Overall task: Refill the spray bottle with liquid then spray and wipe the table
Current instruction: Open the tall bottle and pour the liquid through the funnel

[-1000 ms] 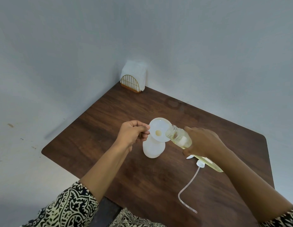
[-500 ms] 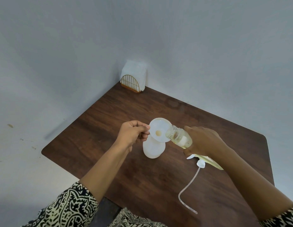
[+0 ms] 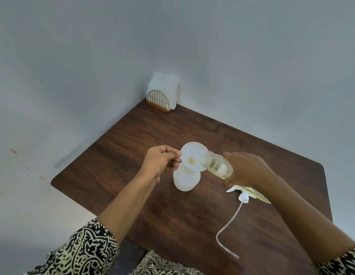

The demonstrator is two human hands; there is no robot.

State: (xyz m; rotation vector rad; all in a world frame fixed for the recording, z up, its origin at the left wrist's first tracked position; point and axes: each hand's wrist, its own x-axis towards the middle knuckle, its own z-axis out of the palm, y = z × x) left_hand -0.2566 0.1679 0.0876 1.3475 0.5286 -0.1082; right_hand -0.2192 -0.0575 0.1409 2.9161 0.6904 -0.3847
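Note:
A white translucent spray bottle (image 3: 186,179) stands uncapped on the dark wooden table (image 3: 117,155) with a white funnel (image 3: 193,158) in its neck. My left hand (image 3: 161,161) pinches the funnel's left rim. My right hand (image 3: 247,170) grips a clear bottle of pale yellow liquid (image 3: 216,164), tilted with its open mouth over the funnel's right edge. A small pool of liquid sits at the funnel's hole. The spray head (image 3: 241,194) with its long dip tube (image 3: 225,230) lies on the table under my right forearm.
A gold wire napkin holder (image 3: 159,101) with white napkins stands in the far corner against the grey walls. A yellow thing (image 3: 256,196) shows partly under my right wrist beside the spray head. The table's left edge runs diagonally near my left arm.
My right hand has tipped the clear bottle slightly further, bringing its mouth a little more over the funnel. My left hand and the spray bottle have stayed in place.

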